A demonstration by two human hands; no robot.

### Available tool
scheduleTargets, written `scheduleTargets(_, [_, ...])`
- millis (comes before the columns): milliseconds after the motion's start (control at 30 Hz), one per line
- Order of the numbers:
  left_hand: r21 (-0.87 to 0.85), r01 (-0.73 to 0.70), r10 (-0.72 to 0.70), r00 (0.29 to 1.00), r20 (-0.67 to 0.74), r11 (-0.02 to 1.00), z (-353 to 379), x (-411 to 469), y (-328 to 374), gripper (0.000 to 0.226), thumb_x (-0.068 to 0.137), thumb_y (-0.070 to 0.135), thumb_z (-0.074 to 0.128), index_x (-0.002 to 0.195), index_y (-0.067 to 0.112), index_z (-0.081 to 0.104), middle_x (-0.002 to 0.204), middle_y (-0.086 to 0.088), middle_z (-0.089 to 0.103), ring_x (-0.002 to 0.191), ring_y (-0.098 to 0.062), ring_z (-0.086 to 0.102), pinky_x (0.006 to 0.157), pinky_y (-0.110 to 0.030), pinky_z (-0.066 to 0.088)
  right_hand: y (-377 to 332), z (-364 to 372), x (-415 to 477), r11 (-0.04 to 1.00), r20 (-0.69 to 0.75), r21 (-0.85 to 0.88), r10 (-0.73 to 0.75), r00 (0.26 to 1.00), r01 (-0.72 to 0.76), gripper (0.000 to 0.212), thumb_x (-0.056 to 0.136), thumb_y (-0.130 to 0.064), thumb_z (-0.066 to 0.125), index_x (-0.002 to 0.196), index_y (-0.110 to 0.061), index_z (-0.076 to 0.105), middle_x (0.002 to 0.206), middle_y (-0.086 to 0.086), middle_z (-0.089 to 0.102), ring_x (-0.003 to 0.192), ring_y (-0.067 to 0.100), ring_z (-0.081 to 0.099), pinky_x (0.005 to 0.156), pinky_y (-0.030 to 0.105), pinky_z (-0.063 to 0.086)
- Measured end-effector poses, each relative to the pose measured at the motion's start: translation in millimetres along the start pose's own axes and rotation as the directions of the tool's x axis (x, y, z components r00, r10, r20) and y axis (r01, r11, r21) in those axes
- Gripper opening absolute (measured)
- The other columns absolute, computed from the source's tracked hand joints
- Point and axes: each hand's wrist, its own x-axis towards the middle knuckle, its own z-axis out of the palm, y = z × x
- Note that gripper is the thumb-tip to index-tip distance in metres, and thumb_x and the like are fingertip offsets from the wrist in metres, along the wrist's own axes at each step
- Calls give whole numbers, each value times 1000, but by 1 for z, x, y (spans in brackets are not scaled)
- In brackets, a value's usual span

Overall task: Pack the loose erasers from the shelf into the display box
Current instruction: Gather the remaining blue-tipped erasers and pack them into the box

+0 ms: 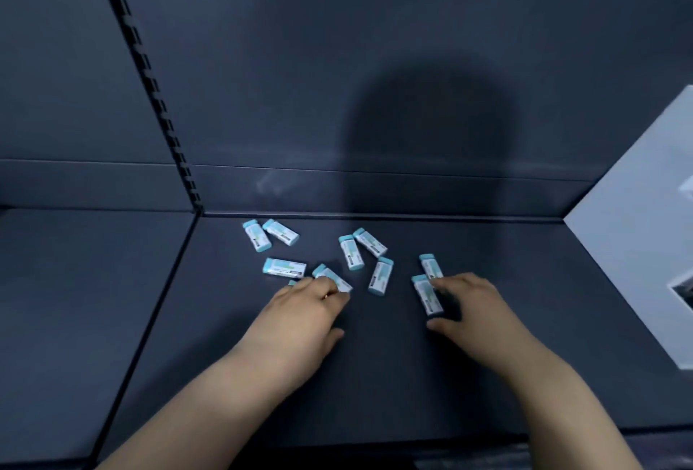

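Several small erasers in white sleeves with light-blue ends lie scattered on the dark shelf (375,376). One pair (272,232) lies at the back left, another pair (362,247) in the middle. My left hand (300,314) rests palm down, its fingertips pinching an eraser (333,277); a bit of another eraser shows under the fingers. My right hand (474,306) has its fingers on an eraser (427,294), thumb spread below it. Another eraser (431,266) lies just behind. No display box is clearly in view.
A white panel (637,229) with printed pictures closes the shelf on the right. A slotted upright rail (150,83) runs down the back wall on the left. A seam (157,304) separates this shelf from the neighbouring one at the left.
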Motion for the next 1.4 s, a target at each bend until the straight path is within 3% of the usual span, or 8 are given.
scheduleTargets(133, [-14, -21, 21, 1000, -9, 1000, 3, 10, 4, 50, 94, 36, 46, 141, 24, 33, 138, 6, 38, 128, -14, 34, 106, -25, 26, -2, 6, 5, 996, -19, 76, 53, 998, -51, 51, 74, -29, 74, 121, -25, 53, 100, -6, 49, 91, 10, 48, 83, 22, 41])
scheduleTargets(333, [-20, -24, 23, 1000, -15, 1000, 6, 41, 9, 48, 93, 29, 49, 139, 21, 37, 135, 2, 41, 123, -20, 36, 105, -29, 30, 0, 8, -2, 986, -91, 149, 82, 993, -67, 30, 79, -23, 66, 108, -22, 60, 90, -6, 58, 79, 10, 52, 77, 21, 44])
scheduleTargets(500, [2, -25, 25, 999, 48, 1000, 9, 72, 13, 55, 91, 22, 53, 142, 21, 32, 143, 3, 34, 130, -20, 32, 107, -29, 28, 1, 3, -13, 975, -70, 206, 94, 993, -78, 21, 85, -28, 57, 106, -29, 53, 71, -7, 61, 70, 13, 60, 71, 35, 53])
scheduleTargets(667, [54, -60, 48, 977, 209, 997, 3, 92, 14, 71, 88, 27, 59, 147, 24, 20, 154, 9, 18, 140, -15, 17, 110, -28, 17, 11, -6, -10, 993, 10, 115, 25, 1000, -26, 32, 84, -41, 59, 114, -37, 50, 80, -14, 57, 83, 8, 56, 78, 28, 49])
scheduleTargets(833, [23, -84, 74, 959, 272, 996, 2, 109, 14, 72, 83, 25, 65, 145, 25, 27, 151, 8, 20, 137, -16, 20, 112, -26, 21, 11, -10, 8, 992, 161, 31, -129, 978, 125, 79, 72, -50, 69, 139, -31, 33, 125, -12, 33, 120, 7, 30, 104, 21, 30])
scheduleTargets(967, [-95, -35, 58, 966, 251, 995, 2, 110, 14, 65, 74, 29, 74, 132, 24, 43, 133, 7, 30, 126, -13, 29, 106, -20, 26, 10, -9, 15, 984, 159, 14, -178, 971, 178, 75, 71, -50, 70, 136, -30, 38, 123, -9, 33, 119, 10, 29, 106, 24, 29])
scheduleTargets(1100, [-286, -19, 79, 977, 197, 958, 0, 97, 16, 56, 68, 27, 80, 114, 26, 48, 106, 14, 39, 101, -5, 43, 85, -10, 33, 12, -7, 9, 977, 93, 75, -205, 974, 199, 68, 71, -50, 68, 132, -33, 41, 124, -11, 37, 119, 8, 33, 103, 22, 30])
scheduleTargets(1400, [-346, 15, 29, 992, 120, 938, -3, 61, 17, 43, 69, 27, 71, 103, 35, 45, 103, 17, 49, 98, 0, 47, 87, -16, 39, -2, -4, 3, 947, -5, 160, -280, 960, 277, 64, 71, -50, 68, 128, -36, 43, 124, -19, 39, 117, 2, 33, 102, 18, 27])
